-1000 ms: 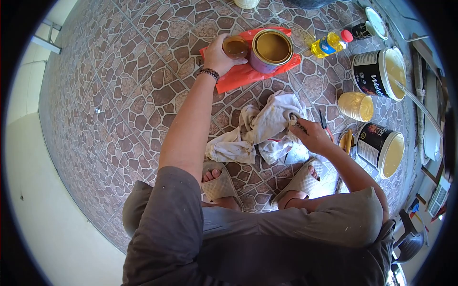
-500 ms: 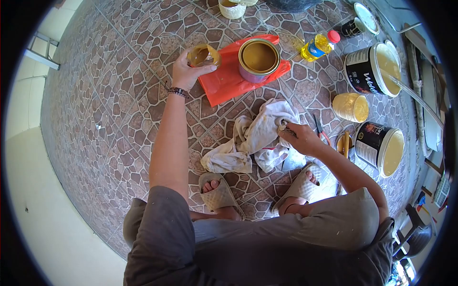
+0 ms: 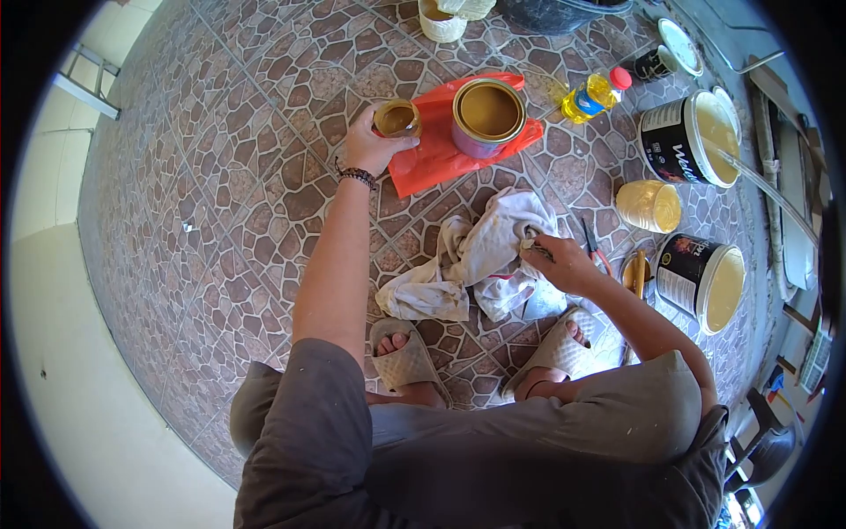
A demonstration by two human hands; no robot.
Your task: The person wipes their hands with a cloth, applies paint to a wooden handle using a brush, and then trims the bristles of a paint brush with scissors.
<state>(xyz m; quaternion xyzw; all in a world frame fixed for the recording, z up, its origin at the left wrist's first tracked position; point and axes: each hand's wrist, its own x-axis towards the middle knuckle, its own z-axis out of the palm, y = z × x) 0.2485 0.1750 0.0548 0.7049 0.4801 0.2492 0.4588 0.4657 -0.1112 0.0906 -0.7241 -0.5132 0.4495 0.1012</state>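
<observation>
My left hand (image 3: pixel 370 144) is closed around a small clear cup (image 3: pixel 397 119) with brown liquid in it. Just right of it, an opened paint can (image 3: pixel 487 117) full of brown liquid stands on a red plastic bag (image 3: pixel 421 174). My right hand (image 3: pixel 561 263) pinches a stained white cloth (image 3: pixel 507 231) that lies bunched on the floor before my feet. Close to that hand are red-handled pliers (image 3: pixel 597 249) and a small round container (image 3: pixel 636 271) with a brush-like handle across it.
A bottle of yellow liquid (image 3: pixel 592 97) stands beyond the can. Along the right are black-labelled buckets (image 3: pixel 679 141), a yellowish wrapped jar (image 3: pixel 649 206) and another bucket (image 3: pixel 701 280). A dark tub (image 3: pixel 555 16) and a whitish container (image 3: pixel 442 22) sit at the far edge of the patterned floor (image 3: pixel 264 203).
My left hand has moved right with the cup, towards the paint can, and the cup sits more upright. My right hand stays on the cloth. The whole view has shifted slightly.
</observation>
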